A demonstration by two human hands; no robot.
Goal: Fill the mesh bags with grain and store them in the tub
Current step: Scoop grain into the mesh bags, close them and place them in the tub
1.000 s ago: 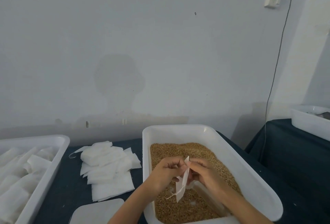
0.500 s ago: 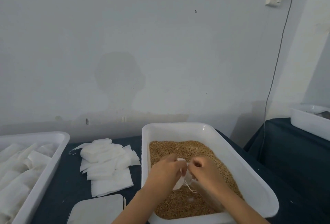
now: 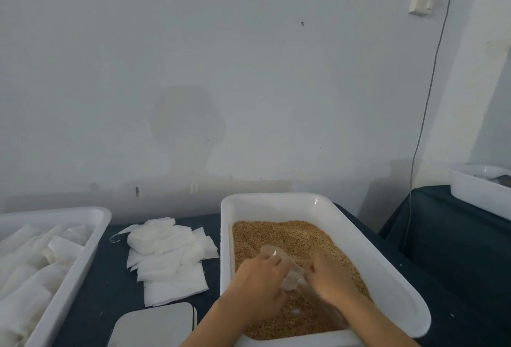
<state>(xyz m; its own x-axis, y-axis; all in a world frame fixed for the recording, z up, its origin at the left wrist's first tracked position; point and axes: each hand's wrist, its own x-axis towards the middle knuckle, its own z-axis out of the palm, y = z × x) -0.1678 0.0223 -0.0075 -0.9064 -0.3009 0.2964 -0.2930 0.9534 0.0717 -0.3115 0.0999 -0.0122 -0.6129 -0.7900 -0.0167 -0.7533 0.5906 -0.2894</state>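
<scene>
Bag (image 3: 290, 277) lengthwise between both hands

Both hands (image 3: 293, 277) filled the near half of the white plastic grain tub (image 3: 387, 269); its far half lay open. On the dark table (image 3: 110, 291), a stack of flat white mesh bags (image 3: 166, 258) and a grey square scale (image 3: 157, 324) blocked the strip toward the white tub of filled bags (image 3: 83, 250) at the left edge.

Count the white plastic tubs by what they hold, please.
Grain tub: 1
Tub of white bags at left: 1
Tub at far right, contents unclear: 1
Total: 3
</scene>
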